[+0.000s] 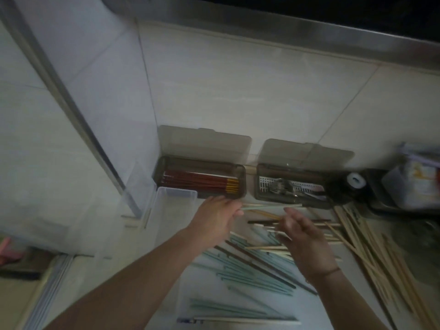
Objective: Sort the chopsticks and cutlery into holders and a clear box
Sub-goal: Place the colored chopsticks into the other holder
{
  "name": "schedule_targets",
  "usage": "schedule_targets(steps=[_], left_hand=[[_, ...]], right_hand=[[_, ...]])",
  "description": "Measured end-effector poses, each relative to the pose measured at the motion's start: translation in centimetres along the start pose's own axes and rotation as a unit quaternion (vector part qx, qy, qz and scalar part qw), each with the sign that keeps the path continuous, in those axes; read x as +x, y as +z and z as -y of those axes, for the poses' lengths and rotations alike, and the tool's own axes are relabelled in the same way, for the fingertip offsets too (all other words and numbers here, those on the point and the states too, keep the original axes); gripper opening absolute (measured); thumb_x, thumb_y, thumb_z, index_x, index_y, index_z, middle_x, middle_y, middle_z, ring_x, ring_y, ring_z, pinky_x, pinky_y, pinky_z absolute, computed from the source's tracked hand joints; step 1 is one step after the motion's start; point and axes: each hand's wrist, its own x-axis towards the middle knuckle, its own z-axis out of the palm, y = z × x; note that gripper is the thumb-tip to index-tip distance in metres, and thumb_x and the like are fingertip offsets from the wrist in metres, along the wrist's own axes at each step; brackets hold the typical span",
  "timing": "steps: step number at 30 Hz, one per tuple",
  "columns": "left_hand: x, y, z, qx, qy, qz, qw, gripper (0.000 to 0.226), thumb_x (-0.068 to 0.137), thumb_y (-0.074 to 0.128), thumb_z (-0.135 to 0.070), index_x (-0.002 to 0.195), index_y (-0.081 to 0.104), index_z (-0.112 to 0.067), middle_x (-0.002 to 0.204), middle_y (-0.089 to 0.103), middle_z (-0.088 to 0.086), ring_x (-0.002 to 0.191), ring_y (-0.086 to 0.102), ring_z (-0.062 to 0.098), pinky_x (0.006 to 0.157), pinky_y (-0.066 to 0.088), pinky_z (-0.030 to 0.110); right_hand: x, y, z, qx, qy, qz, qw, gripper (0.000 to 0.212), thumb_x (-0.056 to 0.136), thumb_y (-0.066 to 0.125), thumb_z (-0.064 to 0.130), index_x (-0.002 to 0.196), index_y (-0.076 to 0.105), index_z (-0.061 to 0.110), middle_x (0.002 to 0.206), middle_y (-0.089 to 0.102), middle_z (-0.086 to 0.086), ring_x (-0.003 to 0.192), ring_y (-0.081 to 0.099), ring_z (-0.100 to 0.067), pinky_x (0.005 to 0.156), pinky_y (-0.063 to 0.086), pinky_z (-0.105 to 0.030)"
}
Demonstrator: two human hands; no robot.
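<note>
At the far left corner of the counter [262,91], where it meets the side wall, a clear box [171,210] lies with its lid swung open, and I cannot see anything in it. Just behind it, against the back edge, a smoky holder [202,163] has its lid up and red chopsticks [200,184] laid in a row inside. The left hand [214,217] reaches out flat, fingers loosely together and holding nothing, near the front rim of that holder. Loose pale green chopsticks [250,265] and a few dark ones lie scattered in the middle of the counter under both forearms. The right hand [300,232] appears to pinch one thin pale chopstick [269,215], though blur makes the grip uncertain. A second holder [292,194] at the back edge carries forks and spoons [283,186]. Bare wooden chopsticks [371,246] fan toward the right edge. The step looks like picking out chopsticks by kind; next, the stick needs matching to its container.
</note>
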Motion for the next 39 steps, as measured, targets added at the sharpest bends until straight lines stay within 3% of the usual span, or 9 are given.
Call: schedule_targets(steps=[3,6,10,14,18,24,27,32,39], left_hand=[[0.5,-0.6,-0.2,-0.053,-0.034,-0.005,0.998,0.027,0.100,0.042,-0.030,0.096,0.061,-0.012,0.081,0.065,0.008,0.073,0.058,0.030,0.065,0.045,0.038],[0.7,-0.7,-0.5,-0.119,-0.125,-0.014,0.985,0.035,0.100,0.040,-0.037,0.104,0.063,-0.011,0.081,0.065,0.008,0.071,0.060,0.026,0.063,0.049,0.037],[0.4,-1.4,1.0,0.099,-0.168,0.053,0.979,0.043,0.092,0.036,-0.048,0.106,0.064,-0.019,0.106,0.063,0.001,0.106,0.055,0.026,0.093,0.043,0.043],[-0.5,-2.1,2.3,0.180,-0.241,0.148,0.942,0.044,0.096,0.043,-0.045,0.133,0.050,-0.022,0.140,0.041,0.001,0.135,0.030,0.028,0.117,0.011,0.058],[-0.6,-2.1,2.7,0.203,-0.226,0.152,0.941,0.041,0.095,0.046,-0.045,0.129,0.054,-0.023,0.134,0.043,0.002,0.127,0.037,0.027,0.117,0.014,0.056],[-0.1,-2.1,4.5,0.168,-0.209,0.083,0.960,0.033,0.088,0.049,-0.041,0.106,0.067,-0.020,0.104,0.064,0.001,0.099,0.054,0.025,0.094,0.040,0.036],[-0.1,-2.0,5.1,0.151,-0.235,0.039,0.960,0.026,0.083,0.052,-0.038,0.090,0.068,-0.019,0.089,0.065,0.001,0.091,0.054,0.025,0.081,0.042,0.033],[-0.1,-1.4,5.4,0.145,-0.239,0.024,0.960,0.020,0.085,0.057,-0.038,0.087,0.066,-0.021,0.088,0.065,-0.002,0.092,0.051,0.024,0.083,0.044,0.036],[0.2,-1.3,5.2,0.112,-0.268,-0.005,0.957,0.025,0.081,0.049,-0.035,0.082,0.069,-0.020,0.088,0.065,-0.001,0.088,0.054,0.027,0.081,0.044,0.035]], right_hand=[[1.8,4.9,1.2,-0.083,-0.018,0.087,0.993,0.020,0.084,0.067,0.018,0.101,0.067,0.008,0.088,0.067,-0.013,0.081,0.064,-0.026,0.071,0.053,-0.037],[3.7,8.7,0.8,-0.220,-0.085,0.056,0.970,0.017,0.091,0.060,0.006,0.083,0.069,0.019,0.078,0.066,-0.005,0.070,0.059,-0.012,0.062,0.050,-0.029],[7.4,10.0,0.9,-0.316,-0.184,0.014,0.931,0.018,0.099,0.047,0.019,0.084,0.057,0.019,0.078,0.067,0.005,0.071,0.063,-0.014,0.066,0.050,-0.035],[11.0,10.6,1.7,-0.562,-0.193,0.030,0.804,0.017,0.101,0.040,0.024,0.102,0.057,0.021,0.087,0.065,-0.005,0.076,0.061,-0.027,0.064,0.041,-0.029],[12.6,11.9,0.6,-0.698,-0.181,0.083,0.688,0.024,0.096,0.047,0.021,0.110,0.065,0.026,0.111,0.065,-0.003,0.097,0.060,-0.026,0.081,0.045,-0.031],[13.4,12.3,-1.4,-0.719,-0.171,0.172,0.652,0.025,0.096,0.045,0.027,0.114,0.060,0.033,0.115,0.063,0.000,0.115,0.049,-0.023,0.094,0.029,-0.032],[13.3,11.1,-1.6,-0.679,-0.211,0.174,0.681,0.023,0.092,0.052,0.024,0.109,0.067,0.027,0.109,0.066,-0.003,0.110,0.053,-0.027,0.095,0.037,-0.035],[7.9,8.1,-3.1,-0.607,-0.357,0.125,0.698,0.013,0.081,0.059,0.017,0.088,0.069,0.020,0.086,0.067,0.002,0.081,0.058,-0.022,0.071,0.049,-0.031],[1.0,8.8,-9.3,-0.677,-0.280,0.232,0.640,0.025,0.081,0.053,0.043,0.086,0.073,0.029,0.080,0.064,0.011,0.074,0.059,-0.018,0.051,0.048,-0.026]])
